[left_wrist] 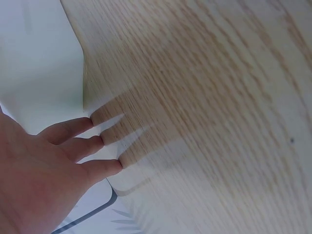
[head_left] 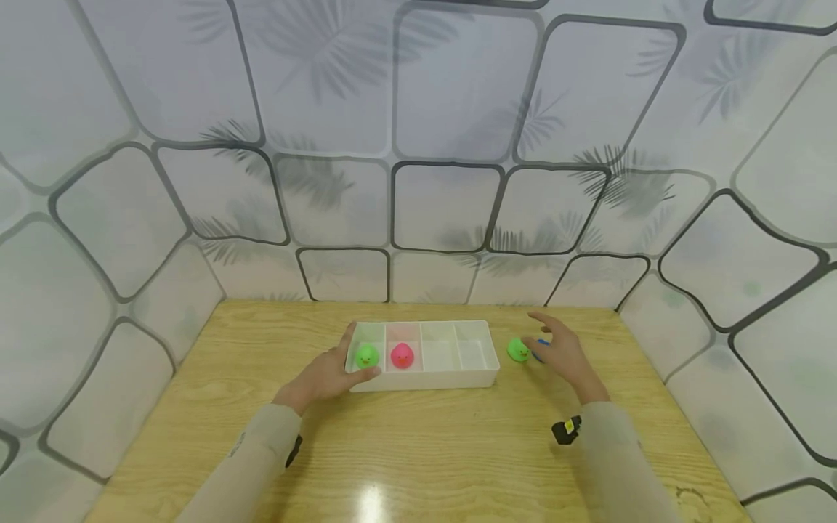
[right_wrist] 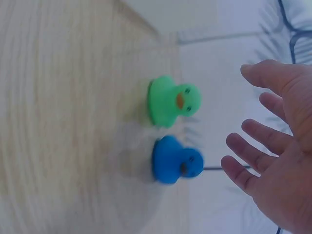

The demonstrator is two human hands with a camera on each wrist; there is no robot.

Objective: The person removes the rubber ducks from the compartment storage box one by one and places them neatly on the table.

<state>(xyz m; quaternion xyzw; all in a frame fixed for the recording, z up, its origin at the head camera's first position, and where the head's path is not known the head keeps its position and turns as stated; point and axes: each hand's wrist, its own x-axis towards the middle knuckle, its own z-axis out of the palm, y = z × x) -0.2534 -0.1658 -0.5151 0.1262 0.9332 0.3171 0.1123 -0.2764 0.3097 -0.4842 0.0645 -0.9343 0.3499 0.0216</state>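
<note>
A white four-compartment box (head_left: 425,381) sits on the table, seen in the head view. My left hand (head_left: 322,375) holds its left end, with the thumb at the front wall and the fingers along the left side. A green rubber duck (head_left: 367,357) is in the leftmost compartment, and a pink rubber duck (head_left: 402,356) in the one beside it. To the right of the box, my right hand (head_left: 565,356) hovers with spread fingers over another green duck (head_left: 517,350) and a blue duck (right_wrist: 168,161). The right wrist view shows both ducks apart from the fingers.
The wooden table (head_left: 418,450) runs back to a wall (head_left: 445,211) patterned with dark outlines and leaves. Similar patterned walls stand at the left and right. The box's two right compartments (head_left: 458,349) hold no ducks.
</note>
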